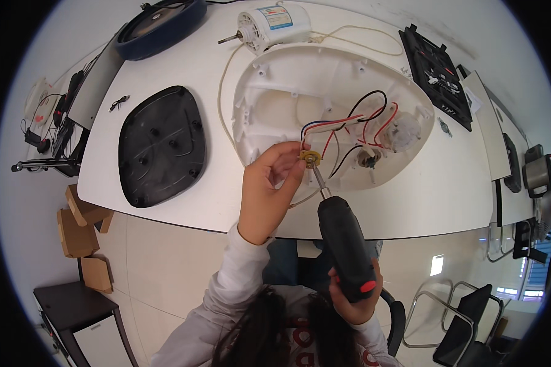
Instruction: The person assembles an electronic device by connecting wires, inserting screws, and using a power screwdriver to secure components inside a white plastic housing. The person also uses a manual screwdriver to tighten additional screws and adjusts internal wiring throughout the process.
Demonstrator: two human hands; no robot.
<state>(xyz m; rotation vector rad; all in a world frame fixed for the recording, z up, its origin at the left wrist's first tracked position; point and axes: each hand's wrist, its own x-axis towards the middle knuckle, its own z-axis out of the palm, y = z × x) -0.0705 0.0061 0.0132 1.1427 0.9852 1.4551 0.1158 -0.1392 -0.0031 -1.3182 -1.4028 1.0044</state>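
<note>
Between the thumb and fingers of my left hand [275,189] is a small round yellowish switch [310,159] with wires attached. My right hand [356,300] is wrapped round the handle of a black electric screwdriver [346,238] with a red end. The screwdriver's bit points up and its tip meets the middle of the switch. Red, black and blue wires run from the switch across the white plastic housing [269,73], which lies with its hollow side up. Inside the housing at right sit a clear round part [403,131] and a small dark component [368,159].
A black plastic cover [163,147] lies to the left, beside a small dark cable piece [119,104]. At the back stand a white motor [274,27] with a shaft and a dark blue wheel [159,27]. An open black tool case [434,76] lies at the back right.
</note>
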